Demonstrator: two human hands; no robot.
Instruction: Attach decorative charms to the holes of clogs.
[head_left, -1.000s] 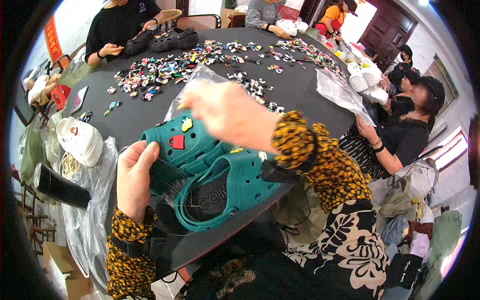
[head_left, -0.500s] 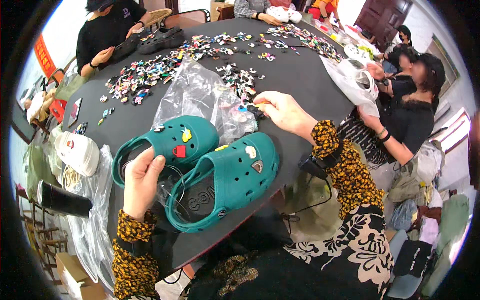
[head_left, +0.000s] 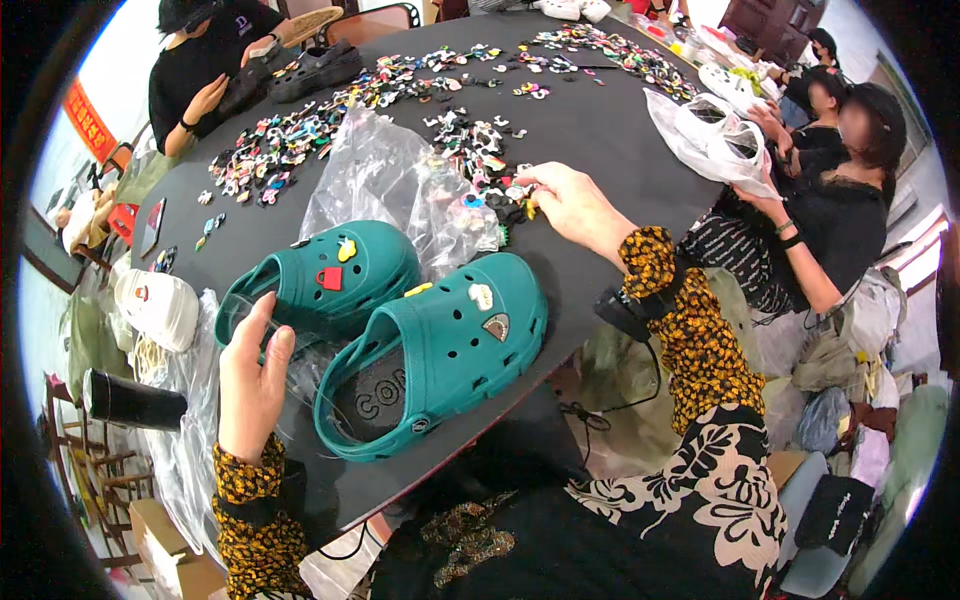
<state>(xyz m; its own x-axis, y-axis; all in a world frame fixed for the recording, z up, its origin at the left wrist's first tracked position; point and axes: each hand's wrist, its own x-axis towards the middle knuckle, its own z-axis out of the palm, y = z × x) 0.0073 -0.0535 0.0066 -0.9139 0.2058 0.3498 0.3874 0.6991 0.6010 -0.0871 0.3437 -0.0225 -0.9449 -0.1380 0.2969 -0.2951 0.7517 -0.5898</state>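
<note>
Two teal clogs lie side by side before me on the dark table. The left clog [head_left: 375,262] carries a red bag-shaped charm [head_left: 329,278] and a yellow charm [head_left: 347,249]. On the right clog [head_left: 470,345] sit a white charm [head_left: 481,296], a grey half-round charm [head_left: 496,327] and a yellow one [head_left: 418,289]. My left hand [head_left: 252,385] is open at the left clog's heel, thumb and fingers apart, beside clear plastic. At the near end of the charm pile [head_left: 475,150], my right hand [head_left: 575,205] pinches what looks like a small yellow shoe charm, partly hidden by the fingers.
A crumpled clear bag [head_left: 375,180] lies behind the clogs. To the left are a white clog [head_left: 157,308] and a black cylinder [head_left: 135,400]. Co-workers sit around the table; one at right handles white clogs [head_left: 735,140] in plastic, one at far left black clogs [head_left: 315,70].
My left hand has come out of the left clog's heel opening and spread its fingers. My right hand has shifted slightly at the charm pile. Both clogs sit slightly further left in view.
</note>
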